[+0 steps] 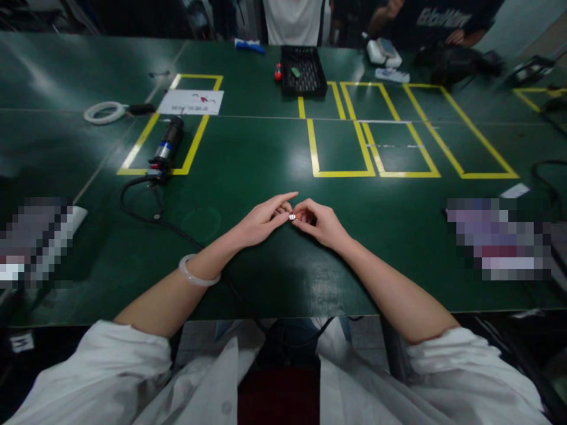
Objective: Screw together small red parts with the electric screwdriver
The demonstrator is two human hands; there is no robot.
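Both my hands meet above the green table, near its front edge. Between their fingertips sits a small silver-and-red part [293, 217], too tiny for me to name its kind. My right hand [322, 224] pinches it with thumb and fingers. From the other side, my left hand [266, 221] has its thumb and curled fingers up against the part, with the index finger stretched out above. The fingers cover some of the part. To the left of my hands lies a black power screwdriver [167, 143] with a blue-and-silver band and a cable.
A black basket [303, 88] holding a green piece stands at the far side, beside a red object [277, 72]. A printed sheet [191, 102] and a white coil [104, 112] lie left. Blurred-out screens [496, 236] flank me. People sit across the table [248, 147], marked with yellow tape.
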